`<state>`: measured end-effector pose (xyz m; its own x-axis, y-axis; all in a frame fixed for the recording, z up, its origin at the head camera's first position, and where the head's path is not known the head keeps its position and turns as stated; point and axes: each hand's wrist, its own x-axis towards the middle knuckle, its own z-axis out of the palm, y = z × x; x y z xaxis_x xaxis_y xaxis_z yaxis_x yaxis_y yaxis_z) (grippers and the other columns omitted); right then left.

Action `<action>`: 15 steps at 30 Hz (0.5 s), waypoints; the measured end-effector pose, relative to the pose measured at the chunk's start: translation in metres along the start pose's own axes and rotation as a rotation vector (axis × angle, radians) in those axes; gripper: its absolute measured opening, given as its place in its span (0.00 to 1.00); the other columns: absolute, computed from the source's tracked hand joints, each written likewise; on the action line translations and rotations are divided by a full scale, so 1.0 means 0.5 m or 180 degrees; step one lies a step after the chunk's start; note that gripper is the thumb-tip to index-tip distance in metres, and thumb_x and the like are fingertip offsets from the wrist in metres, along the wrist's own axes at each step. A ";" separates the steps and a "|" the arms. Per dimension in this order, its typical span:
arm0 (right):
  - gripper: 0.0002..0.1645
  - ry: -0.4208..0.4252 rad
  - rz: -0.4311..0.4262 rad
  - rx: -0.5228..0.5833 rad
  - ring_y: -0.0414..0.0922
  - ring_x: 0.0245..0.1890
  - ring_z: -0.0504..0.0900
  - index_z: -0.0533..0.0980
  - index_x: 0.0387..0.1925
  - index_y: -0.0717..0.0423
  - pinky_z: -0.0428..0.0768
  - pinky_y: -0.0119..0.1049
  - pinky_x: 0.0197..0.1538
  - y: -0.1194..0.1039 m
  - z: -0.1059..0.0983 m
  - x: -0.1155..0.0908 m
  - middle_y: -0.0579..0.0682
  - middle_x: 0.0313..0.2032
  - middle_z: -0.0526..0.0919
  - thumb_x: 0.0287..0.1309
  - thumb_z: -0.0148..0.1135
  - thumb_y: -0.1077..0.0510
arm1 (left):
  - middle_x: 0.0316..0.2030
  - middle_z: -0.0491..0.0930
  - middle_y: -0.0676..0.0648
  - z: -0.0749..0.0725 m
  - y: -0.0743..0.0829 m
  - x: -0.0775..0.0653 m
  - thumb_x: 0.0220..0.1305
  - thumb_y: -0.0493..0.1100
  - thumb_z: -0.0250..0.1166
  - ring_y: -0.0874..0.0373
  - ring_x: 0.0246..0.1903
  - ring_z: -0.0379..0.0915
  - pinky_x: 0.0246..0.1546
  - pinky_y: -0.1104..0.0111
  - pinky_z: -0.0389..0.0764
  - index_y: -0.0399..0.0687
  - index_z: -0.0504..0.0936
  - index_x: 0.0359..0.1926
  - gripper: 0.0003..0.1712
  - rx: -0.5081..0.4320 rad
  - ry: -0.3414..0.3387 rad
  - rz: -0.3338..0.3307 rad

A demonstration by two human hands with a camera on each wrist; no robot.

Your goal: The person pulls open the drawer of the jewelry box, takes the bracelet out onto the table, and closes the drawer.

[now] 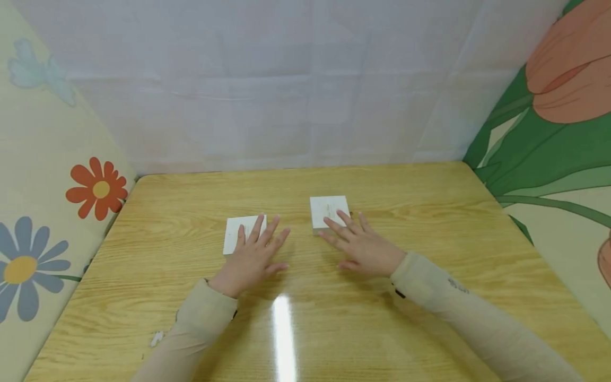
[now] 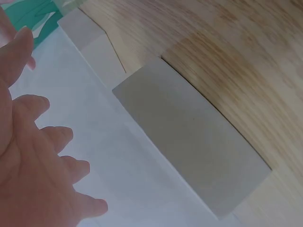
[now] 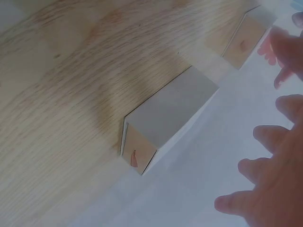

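Two small white boxes lie on the wooden table. Over the left box (image 1: pixel 234 233) my left hand (image 1: pixel 253 260) is spread, its fingers straight and hiding part of the lid. My right hand (image 1: pixel 367 252) is spread too, with its fingertips overlapping the near right part of the right box (image 1: pixel 328 204) in the head view. Each wrist view shows the fingers extended, gripping nothing. The left wrist view has a plain pale side (image 2: pixel 189 137) of the nearer box. In the right wrist view, the nearer box (image 3: pixel 173 109) has a brown end (image 3: pixel 138 150) with a small notch.
The wooden table (image 1: pixel 420 212) ends at a white cloth (image 1: pixel 267 106) behind it. Flower-printed panels (image 1: pixel 33 180) stand along both sides. A small white scrap (image 1: pixel 157 338) lies beside the left sleeve, and light glares off the tabletop between the forearms.
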<state>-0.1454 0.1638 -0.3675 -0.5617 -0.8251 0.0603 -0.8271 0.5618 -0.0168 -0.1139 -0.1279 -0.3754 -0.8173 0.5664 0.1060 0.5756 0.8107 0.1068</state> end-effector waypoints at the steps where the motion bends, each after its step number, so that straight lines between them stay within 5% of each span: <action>1: 0.48 -0.0002 -0.0001 0.0003 0.67 0.71 0.45 0.58 0.72 0.59 0.53 0.72 0.62 0.000 -0.001 0.000 0.64 0.73 0.50 0.57 0.69 0.48 | 0.73 0.49 0.35 0.000 0.000 0.000 0.65 0.58 0.61 0.32 0.71 0.38 0.61 0.31 0.49 0.44 0.61 0.73 0.41 -0.0015 -0.0011 -0.0007; 15: 0.48 0.0079 -0.0073 -0.0067 0.68 0.70 0.49 0.58 0.72 0.59 0.56 0.72 0.60 -0.002 0.012 0.003 0.64 0.73 0.52 0.58 0.68 0.48 | 0.74 0.44 0.34 0.017 -0.029 0.006 0.66 0.55 0.62 0.33 0.72 0.32 0.63 0.33 0.40 0.40 0.55 0.74 0.44 -0.0447 -0.0201 -0.0245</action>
<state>-0.1456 0.1617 -0.3734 -0.5417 -0.8362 0.0852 -0.8390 0.5441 0.0060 -0.1251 -0.1366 -0.3852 -0.8565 0.5153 0.0304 0.5057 0.8258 0.2496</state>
